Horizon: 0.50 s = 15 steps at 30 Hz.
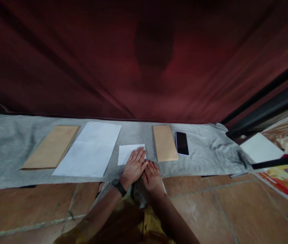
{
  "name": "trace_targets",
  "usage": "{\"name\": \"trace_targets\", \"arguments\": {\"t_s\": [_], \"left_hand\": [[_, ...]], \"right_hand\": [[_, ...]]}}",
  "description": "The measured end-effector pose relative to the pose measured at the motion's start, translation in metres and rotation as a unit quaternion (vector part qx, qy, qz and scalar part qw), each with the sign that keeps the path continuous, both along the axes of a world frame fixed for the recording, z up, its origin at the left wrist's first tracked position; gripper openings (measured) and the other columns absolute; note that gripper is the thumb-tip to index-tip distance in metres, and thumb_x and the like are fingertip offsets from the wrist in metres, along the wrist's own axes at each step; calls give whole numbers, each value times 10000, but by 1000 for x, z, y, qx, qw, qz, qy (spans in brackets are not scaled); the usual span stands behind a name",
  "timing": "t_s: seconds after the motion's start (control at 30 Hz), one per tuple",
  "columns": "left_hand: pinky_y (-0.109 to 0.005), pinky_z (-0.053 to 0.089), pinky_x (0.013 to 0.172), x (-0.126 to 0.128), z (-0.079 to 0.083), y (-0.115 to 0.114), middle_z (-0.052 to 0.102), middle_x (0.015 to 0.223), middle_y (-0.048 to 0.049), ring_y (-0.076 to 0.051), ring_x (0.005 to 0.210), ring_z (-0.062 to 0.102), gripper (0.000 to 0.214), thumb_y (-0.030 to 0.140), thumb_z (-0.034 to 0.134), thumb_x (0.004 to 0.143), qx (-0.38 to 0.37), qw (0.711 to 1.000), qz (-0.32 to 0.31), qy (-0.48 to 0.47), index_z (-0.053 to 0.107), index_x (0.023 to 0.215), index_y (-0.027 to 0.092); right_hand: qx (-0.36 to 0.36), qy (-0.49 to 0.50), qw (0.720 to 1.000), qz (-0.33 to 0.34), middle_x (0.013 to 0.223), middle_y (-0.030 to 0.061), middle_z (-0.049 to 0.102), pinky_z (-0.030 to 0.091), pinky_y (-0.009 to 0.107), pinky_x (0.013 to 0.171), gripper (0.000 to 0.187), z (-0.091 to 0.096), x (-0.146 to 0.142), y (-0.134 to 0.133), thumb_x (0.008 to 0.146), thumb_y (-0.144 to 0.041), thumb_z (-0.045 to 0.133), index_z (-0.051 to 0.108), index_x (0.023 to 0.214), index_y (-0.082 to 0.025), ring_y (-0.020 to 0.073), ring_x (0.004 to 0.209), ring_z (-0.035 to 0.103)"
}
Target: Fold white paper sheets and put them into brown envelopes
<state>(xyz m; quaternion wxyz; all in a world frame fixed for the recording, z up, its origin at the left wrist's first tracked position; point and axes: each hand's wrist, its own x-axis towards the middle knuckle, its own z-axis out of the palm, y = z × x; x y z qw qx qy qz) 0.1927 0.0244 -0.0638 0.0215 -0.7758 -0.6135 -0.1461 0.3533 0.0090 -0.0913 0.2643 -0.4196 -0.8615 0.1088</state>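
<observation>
A small white rectangle of folded paper (125, 153) lies on the grey cloth in front of me. My left hand (134, 166), with a dark watch on its wrist, rests flat across the paper's right part, fingers stretched out. Close beside it, my right hand (151, 174) lies palm down on the cloth near the paper's lower right corner, its fingers extended and its thumb side by the left thumb. Part of the paper is hidden under the left hand. Neither hand holds anything.
Left of the paper lie large white sheets (90, 149) and a stack of brown envelopes (51, 145). To the right are a smaller brown envelope (164, 144) and a phone (182, 143). A dark red curtain (95, 67) hangs behind the grey cloth (210, 149).
</observation>
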Motion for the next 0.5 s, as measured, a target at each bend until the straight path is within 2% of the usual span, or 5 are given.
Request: {"name": "trace_targets", "arguments": {"t_s": [0.13,0.23,0.37,0.5], "left_hand": [[-432,243,1261,-8,-1,-23,414,1605,-111,-206,1509,331,548,434,382,1036,-9,999,-50,4,442,1503,155],[-436,219,1264,-11,-2,-34,382,1621,-130,-217,1522,302,602,469,384,1028,-19,998,-65,16,395,1528,134],[-447,211,1263,-10,-5,-35,359,1628,-152,-237,1526,294,627,481,407,1018,-27,997,-67,24,389,1529,117],[-456,226,1256,-9,-10,-33,406,1599,-168,-257,1515,320,594,467,455,1003,-22,997,-71,17,454,1490,127]], "right_hand": [[-8,-2,1000,24,1494,137,542,351,502,1198,512,1,6,0,947,-174,413,546,1437,-113,263,1438,420],[-27,22,999,32,1488,122,549,367,514,1193,525,3,9,2,943,-165,408,528,1453,-133,259,1422,444],[-65,81,994,17,1416,118,609,433,483,1159,483,11,9,10,979,-157,346,578,1402,-159,231,1343,536],[-83,72,993,42,1461,112,575,451,434,1156,454,25,1,22,1036,-243,362,542,1447,-171,215,1365,522]]}}
